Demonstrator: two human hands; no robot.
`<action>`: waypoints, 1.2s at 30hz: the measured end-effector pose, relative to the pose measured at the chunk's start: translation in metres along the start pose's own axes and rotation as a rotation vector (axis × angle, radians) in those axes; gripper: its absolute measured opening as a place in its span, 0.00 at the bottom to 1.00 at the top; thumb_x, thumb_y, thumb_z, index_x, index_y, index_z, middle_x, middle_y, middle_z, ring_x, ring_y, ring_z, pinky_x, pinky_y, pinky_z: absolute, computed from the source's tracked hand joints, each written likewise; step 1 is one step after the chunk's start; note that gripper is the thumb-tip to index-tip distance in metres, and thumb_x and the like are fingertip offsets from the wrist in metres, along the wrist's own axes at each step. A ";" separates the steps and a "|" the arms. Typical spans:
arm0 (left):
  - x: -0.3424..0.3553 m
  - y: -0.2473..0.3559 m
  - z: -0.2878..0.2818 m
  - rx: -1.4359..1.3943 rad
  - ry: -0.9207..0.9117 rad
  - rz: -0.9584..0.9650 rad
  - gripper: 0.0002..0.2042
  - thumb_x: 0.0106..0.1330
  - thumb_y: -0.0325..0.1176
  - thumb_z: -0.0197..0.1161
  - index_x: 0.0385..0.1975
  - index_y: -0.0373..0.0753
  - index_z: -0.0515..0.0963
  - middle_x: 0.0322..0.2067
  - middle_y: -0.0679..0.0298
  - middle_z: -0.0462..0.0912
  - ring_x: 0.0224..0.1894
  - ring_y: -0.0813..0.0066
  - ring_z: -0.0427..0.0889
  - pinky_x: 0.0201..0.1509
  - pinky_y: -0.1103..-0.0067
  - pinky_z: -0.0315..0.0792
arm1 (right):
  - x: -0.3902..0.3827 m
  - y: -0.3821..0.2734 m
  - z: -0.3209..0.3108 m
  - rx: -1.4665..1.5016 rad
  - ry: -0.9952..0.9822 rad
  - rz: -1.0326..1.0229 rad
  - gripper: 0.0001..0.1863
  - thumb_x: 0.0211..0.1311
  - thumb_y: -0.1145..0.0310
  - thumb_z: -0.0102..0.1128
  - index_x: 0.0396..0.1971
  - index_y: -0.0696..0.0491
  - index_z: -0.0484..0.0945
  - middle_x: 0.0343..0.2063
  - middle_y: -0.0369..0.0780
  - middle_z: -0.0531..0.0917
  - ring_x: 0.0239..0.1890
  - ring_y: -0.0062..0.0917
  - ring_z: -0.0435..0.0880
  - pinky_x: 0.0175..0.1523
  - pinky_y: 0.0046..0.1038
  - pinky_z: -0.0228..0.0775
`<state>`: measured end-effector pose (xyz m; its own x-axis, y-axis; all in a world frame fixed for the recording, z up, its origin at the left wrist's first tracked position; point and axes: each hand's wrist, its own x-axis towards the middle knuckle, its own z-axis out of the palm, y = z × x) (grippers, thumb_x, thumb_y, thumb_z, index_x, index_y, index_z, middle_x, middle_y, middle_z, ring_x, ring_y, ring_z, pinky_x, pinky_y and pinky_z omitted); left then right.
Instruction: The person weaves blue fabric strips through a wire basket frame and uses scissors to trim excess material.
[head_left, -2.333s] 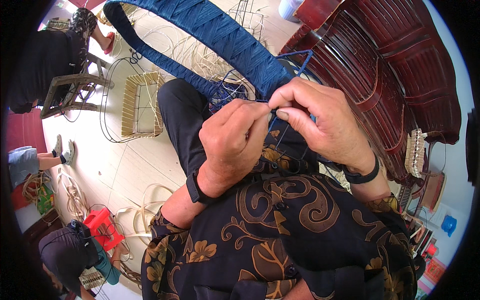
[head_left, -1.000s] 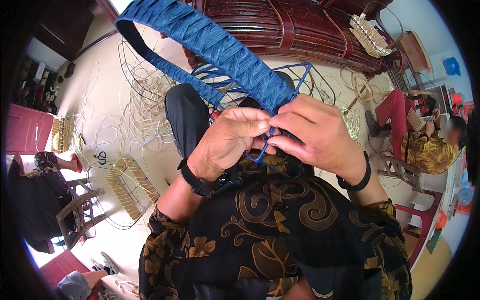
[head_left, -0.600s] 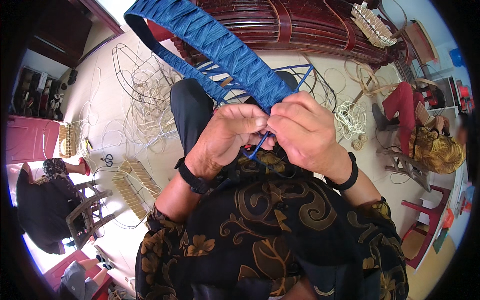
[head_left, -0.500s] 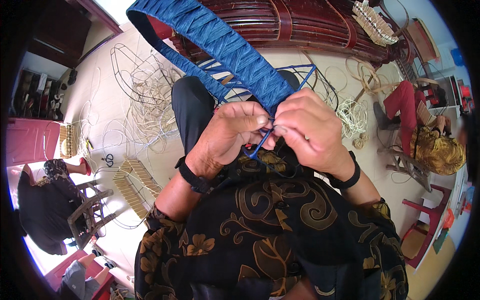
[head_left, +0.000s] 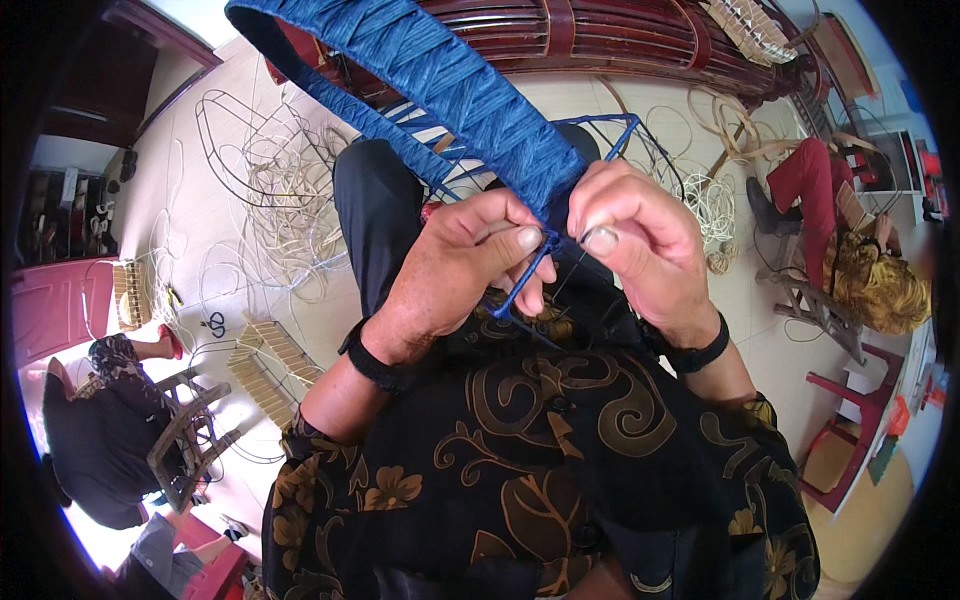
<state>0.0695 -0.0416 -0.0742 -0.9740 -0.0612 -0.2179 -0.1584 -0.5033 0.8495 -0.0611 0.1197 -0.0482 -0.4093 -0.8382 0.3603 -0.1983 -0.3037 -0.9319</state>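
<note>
A wide blue woven band [head_left: 450, 90] runs from the upper left down to my hands, tapering where it meets a blue-wrapped frame rod [head_left: 522, 288]. My left hand [head_left: 440, 265] pinches the join of band and rod between thumb and fingers, its other fingers curled behind the rod. Just right of it, my right hand [head_left: 650, 250] is closed, thumb against forefinger, on a thin dark strand [head_left: 584, 238] that shows at the fingertips. Other parts of the blue frame [head_left: 600, 118] stretch behind the band, over my knees.
Loose pale strands [head_left: 290, 210] lie tangled on the floor at left, another coil [head_left: 712, 215] at right. A dark red slatted bench [head_left: 480, 45] stands ahead. One person [head_left: 870, 280] sits at right, another [head_left: 100, 440] at left near a wooden stool [head_left: 190, 440].
My right hand has drawn a little to the right, opening a gap from my left fingertips. My left hand keeps its pinch at the join. The band sits slightly further left in view.
</note>
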 end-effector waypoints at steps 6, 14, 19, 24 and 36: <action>-0.001 0.001 -0.003 0.067 -0.020 0.018 0.05 0.74 0.28 0.53 0.38 0.35 0.74 0.28 0.63 0.83 0.22 0.81 0.80 0.27 0.86 0.71 | 0.014 -0.023 0.012 -0.075 -0.022 0.164 0.04 0.67 0.77 0.54 0.35 0.62 0.75 0.35 0.41 0.79 0.22 0.14 0.75 0.30 0.18 0.69; -0.002 -0.001 0.008 0.059 0.084 0.160 0.04 0.74 0.27 0.54 0.43 0.35 0.73 0.29 0.64 0.82 0.24 0.83 0.78 0.25 0.88 0.69 | 0.032 -0.028 0.016 -0.022 -0.129 0.211 0.07 0.71 0.74 0.50 0.35 0.62 0.72 0.34 0.42 0.77 0.22 0.14 0.77 0.28 0.19 0.75; -0.004 -0.001 0.000 -0.008 0.004 0.033 0.05 0.74 0.27 0.53 0.45 0.35 0.73 0.29 0.63 0.82 0.21 0.81 0.78 0.24 0.88 0.67 | 0.040 -0.028 0.012 0.247 -0.117 0.317 0.08 0.73 0.72 0.49 0.35 0.62 0.71 0.36 0.42 0.76 0.20 0.13 0.74 0.30 0.22 0.78; -0.006 0.002 0.005 0.043 -0.022 0.085 0.06 0.75 0.27 0.52 0.45 0.34 0.73 0.28 0.63 0.82 0.22 0.80 0.78 0.27 0.86 0.70 | 0.041 -0.025 0.018 0.291 -0.140 0.262 0.07 0.72 0.73 0.48 0.35 0.59 0.73 0.17 0.33 0.76 0.16 0.14 0.76 0.24 0.21 0.73; -0.007 -0.004 0.018 0.252 0.196 0.410 0.09 0.75 0.31 0.55 0.45 0.32 0.76 0.28 0.65 0.82 0.20 0.85 0.76 0.23 0.87 0.68 | 0.057 -0.024 0.014 0.008 -0.174 0.173 0.09 0.73 0.69 0.51 0.36 0.59 0.74 0.21 0.32 0.75 0.19 0.10 0.72 0.27 0.14 0.65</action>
<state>0.0739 -0.0238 -0.0672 -0.9193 -0.3827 0.0919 0.1725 -0.1818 0.9681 -0.0676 0.0728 -0.0058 -0.2766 -0.9433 0.1832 -0.1317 -0.1517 -0.9796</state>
